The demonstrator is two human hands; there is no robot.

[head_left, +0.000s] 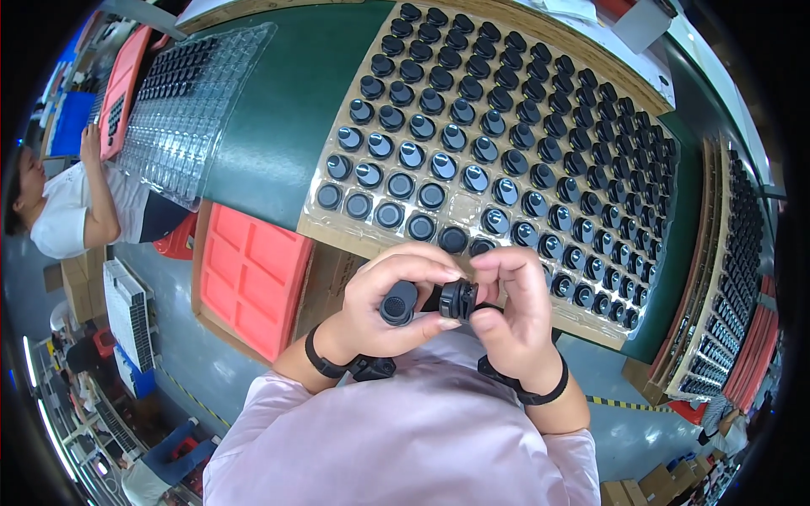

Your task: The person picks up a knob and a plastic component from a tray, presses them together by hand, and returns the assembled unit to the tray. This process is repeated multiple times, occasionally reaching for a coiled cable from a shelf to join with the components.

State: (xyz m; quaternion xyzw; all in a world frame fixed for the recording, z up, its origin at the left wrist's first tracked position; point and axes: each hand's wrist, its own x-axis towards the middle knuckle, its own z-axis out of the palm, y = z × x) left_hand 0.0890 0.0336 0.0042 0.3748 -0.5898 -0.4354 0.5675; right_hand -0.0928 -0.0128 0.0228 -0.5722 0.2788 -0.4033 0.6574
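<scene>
My left hand (384, 291) is closed in front of my chest, with a short black cylindrical part (398, 304), mesh-like on its end face, tucked in its palm. Between its thumb and fingertips sits a second piece, a ridged round black part (456, 300). From the other side my right hand (519, 316) closes its curved fingers and thumb on that round part; exactly where its fingertips touch is hard to see. Just beyond both hands lies a clear plastic tray (466, 205) on cardboard, its pockets holding rows of similar black parts. One pocket near its front left stands bare.
The tray rests on a green table (278, 110). Left stand a clear blister tray (181, 126) and a carton of red divided trays (253, 278). At right is a stack of loaded trays (709, 329). A person in a white shirt (72, 211) works at far left.
</scene>
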